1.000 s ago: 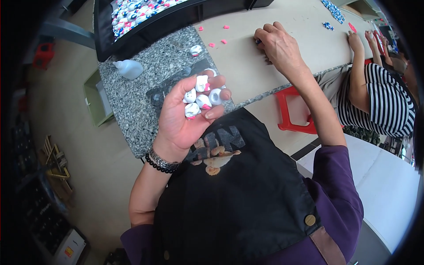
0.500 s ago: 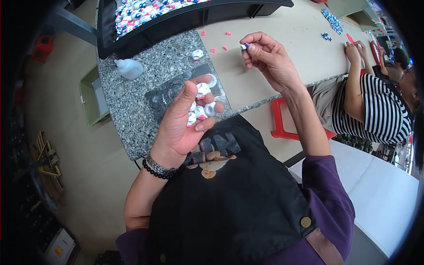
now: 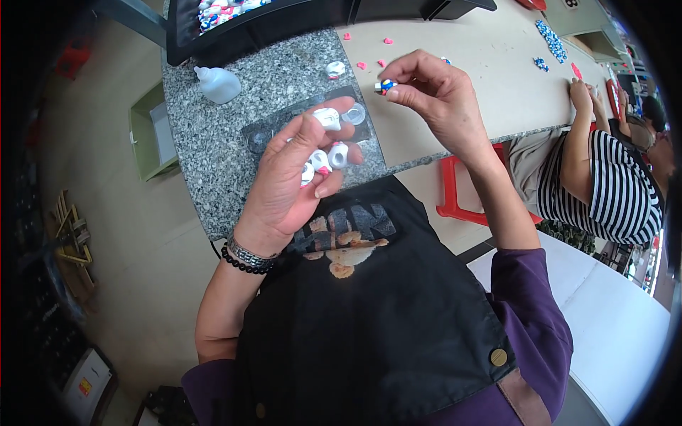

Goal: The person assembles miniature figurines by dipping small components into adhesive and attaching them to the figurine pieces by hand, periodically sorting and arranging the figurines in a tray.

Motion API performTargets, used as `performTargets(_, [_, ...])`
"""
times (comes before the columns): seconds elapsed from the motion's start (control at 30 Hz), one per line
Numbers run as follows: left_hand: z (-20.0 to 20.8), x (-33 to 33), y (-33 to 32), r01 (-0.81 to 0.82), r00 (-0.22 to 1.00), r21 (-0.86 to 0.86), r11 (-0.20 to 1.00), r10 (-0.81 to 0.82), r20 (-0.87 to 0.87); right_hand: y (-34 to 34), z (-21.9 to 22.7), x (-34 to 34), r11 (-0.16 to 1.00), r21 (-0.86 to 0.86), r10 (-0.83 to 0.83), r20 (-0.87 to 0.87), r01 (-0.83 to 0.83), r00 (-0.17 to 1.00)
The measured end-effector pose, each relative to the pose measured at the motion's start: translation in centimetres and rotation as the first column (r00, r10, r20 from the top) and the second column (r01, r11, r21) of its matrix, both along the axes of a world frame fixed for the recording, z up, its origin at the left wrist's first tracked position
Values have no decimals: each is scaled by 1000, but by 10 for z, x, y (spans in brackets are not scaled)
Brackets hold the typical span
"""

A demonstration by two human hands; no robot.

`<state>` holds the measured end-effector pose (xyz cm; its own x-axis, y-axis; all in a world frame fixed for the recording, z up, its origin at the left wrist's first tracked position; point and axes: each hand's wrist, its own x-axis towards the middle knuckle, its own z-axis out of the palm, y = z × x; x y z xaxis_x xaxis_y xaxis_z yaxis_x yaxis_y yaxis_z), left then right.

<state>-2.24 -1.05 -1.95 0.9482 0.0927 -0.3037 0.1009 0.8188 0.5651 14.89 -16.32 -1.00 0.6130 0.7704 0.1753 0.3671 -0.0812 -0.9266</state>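
Observation:
My left hand (image 3: 295,177) is raised over the near edge of the speckled grey stone table (image 3: 213,135), palm turned in, and cups several small white plastic caps (image 3: 323,153) with pink insides. My right hand (image 3: 437,96) is lifted above the beige tabletop (image 3: 483,64) and pinches one small blue, yellow and red piece (image 3: 386,85) between thumb and fingertips. A dark transparent tray (image 3: 273,128) lies on the stone under my left hand. I wear a black apron over purple sleeves, and a beaded bracelet on the left wrist.
A white squeeze bottle (image 3: 217,84) lies on the stone at the left. A black bin (image 3: 249,21) of mixed small parts stands at the back. Pink bits (image 3: 387,41) dot the beige top. A person in a striped shirt (image 3: 618,192) works at the right, beside a red stool (image 3: 455,192).
My right hand picked a small coloured piece off the beige table, lifted it and brought it nearer my left hand. My left hand turned slightly with the caps still in it.

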Motion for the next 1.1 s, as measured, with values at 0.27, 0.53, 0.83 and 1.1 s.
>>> performTargets(0.27, [1,-9,14,-80,995,111,991,73,66,13,2,-10,972,-205,225,677,-114,701])
performTargets(0.53, [-4,-17,14,-184,983,210,960,184,21,23,4,-18,938,-338,328,806,-72,493])
performTargets(0.83, [-6,-15,10,-163,986,253,954,169,0,21,-1,-24,943,-331,300,819,-24,490])
performTargets(1.1, [-12,-8,4,-157,987,307,939,158,20,21,9,-30,999,-31,-21,240,30,971])
